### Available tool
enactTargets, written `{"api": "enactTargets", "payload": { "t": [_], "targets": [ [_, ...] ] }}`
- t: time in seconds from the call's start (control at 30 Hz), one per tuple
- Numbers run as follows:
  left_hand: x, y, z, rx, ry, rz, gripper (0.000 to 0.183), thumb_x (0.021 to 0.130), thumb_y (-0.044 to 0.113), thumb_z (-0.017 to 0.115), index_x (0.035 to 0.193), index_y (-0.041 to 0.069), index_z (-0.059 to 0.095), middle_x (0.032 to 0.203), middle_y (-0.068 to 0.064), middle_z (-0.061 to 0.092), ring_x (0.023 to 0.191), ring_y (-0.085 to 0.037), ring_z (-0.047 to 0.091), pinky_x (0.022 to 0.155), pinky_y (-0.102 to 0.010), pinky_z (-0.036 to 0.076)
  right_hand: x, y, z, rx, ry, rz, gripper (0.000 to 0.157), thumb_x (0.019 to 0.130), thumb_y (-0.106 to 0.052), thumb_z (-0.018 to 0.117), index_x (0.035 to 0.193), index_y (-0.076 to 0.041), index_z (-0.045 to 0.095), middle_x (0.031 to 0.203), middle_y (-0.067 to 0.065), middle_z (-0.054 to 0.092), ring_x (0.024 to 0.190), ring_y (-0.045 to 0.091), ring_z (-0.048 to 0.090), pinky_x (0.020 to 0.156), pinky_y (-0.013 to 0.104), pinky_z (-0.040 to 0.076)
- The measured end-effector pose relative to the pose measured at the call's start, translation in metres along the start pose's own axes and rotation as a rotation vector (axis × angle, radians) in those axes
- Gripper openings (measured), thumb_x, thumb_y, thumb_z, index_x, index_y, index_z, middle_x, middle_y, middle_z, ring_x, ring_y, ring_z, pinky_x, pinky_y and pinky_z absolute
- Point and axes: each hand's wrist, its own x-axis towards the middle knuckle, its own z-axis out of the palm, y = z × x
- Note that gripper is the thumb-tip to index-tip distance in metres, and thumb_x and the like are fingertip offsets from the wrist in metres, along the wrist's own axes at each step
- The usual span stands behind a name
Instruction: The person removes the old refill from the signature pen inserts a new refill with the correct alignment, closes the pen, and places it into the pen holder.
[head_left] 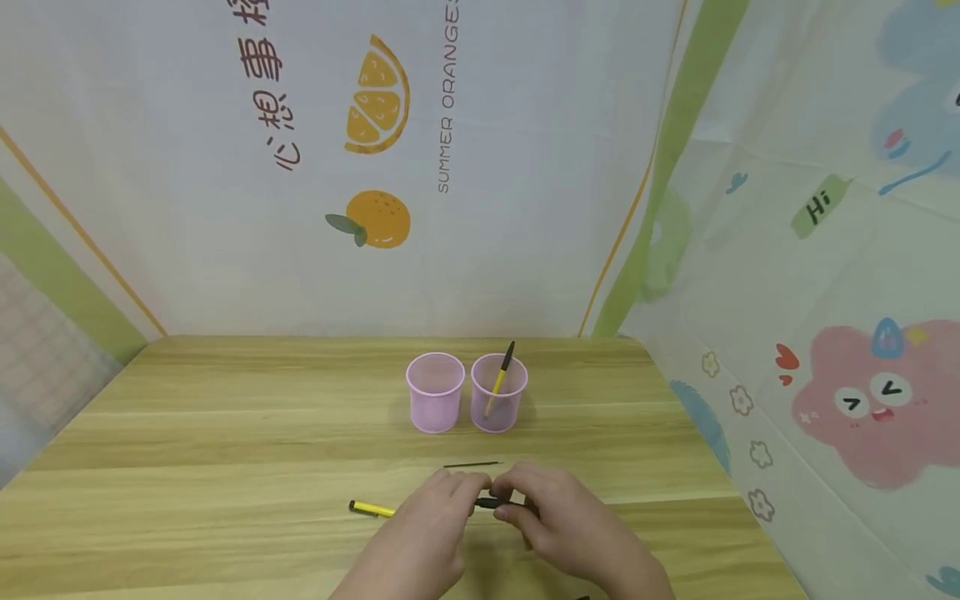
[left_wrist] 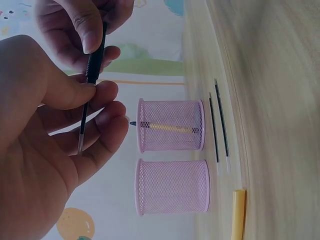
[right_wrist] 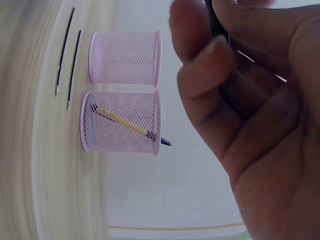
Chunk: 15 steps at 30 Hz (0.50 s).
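Observation:
In the head view my left hand [head_left: 427, 537] and right hand [head_left: 558, 517] meet low over the table, both at a dark pen part [head_left: 489, 502]. The left wrist view shows a black pen grip section [left_wrist: 95, 62] with a thin ink refill [left_wrist: 82, 127] reaching from its end across my left palm. My left thumb and index finger pinch the refill where it meets the grip section. My right thumb and fingers hold the other end of that section. A yellow pen barrel [head_left: 371, 507] with a black end lies left of my left hand, partly hidden by it.
Two pink mesh cups stand at the back: the left cup [head_left: 436, 408] and the right cup [head_left: 495, 417], which has a yellow-and-black pen [head_left: 501, 375] leaning in it. Between cups and hands lie two dark refills [right_wrist: 65, 52], side by side. A printed cloth [head_left: 510, 250] hangs behind.

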Motion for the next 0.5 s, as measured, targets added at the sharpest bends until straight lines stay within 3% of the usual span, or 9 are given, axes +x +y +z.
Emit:
{"api": "enactTargets", "payload": {
  "t": [0.13, 0.33, 0.5],
  "targets": [
    [-0.0003, 0.0002, 0.0003, 0.016, 0.007, 0.005, 0.055, 0.071, -0.009, 0.064, 0.122, 0.01, 0.058, 0.113, 0.002, 0.064, 0.107, -0.014, 0.059, 0.092, -0.029, 0.052, -0.0005, 0.0001, 0.0006, 0.036, -0.021, 0.026, 0.011, 0.093, -0.015, 0.067, 0.103, -0.014, 0.065, 0.093, -0.01, 0.064, 0.057, -0.014, 0.05, 0.056, 0.008, 0.045],
    [-0.001, -0.0026, 0.003, 0.037, 0.076, 0.035, 0.031, 0.086, 0.001, 0.063, 0.114, 0.012, 0.061, 0.107, 0.004, 0.065, 0.103, -0.012, 0.06, 0.09, -0.028, 0.053, -0.0011, 0.0003, 0.0015, 0.087, -0.053, 0.079, 0.005, 0.095, -0.019, 0.065, 0.095, -0.014, 0.063, 0.089, -0.01, 0.058, 0.057, -0.01, 0.054, 0.051, 0.011, 0.046],
    [-0.0016, -0.005, 0.0055, 0.045, 0.115, 0.059, 0.025, 0.087, 0.005, 0.064, 0.111, 0.014, 0.061, 0.105, 0.006, 0.064, 0.101, -0.011, 0.059, 0.088, -0.027, 0.052, -0.0013, -0.0003, 0.0018, 0.096, -0.062, 0.089, 0.005, 0.095, -0.02, 0.063, 0.093, -0.015, 0.063, 0.087, -0.01, 0.056, 0.056, -0.01, 0.054, 0.049, 0.012, 0.046]
  ]
}}
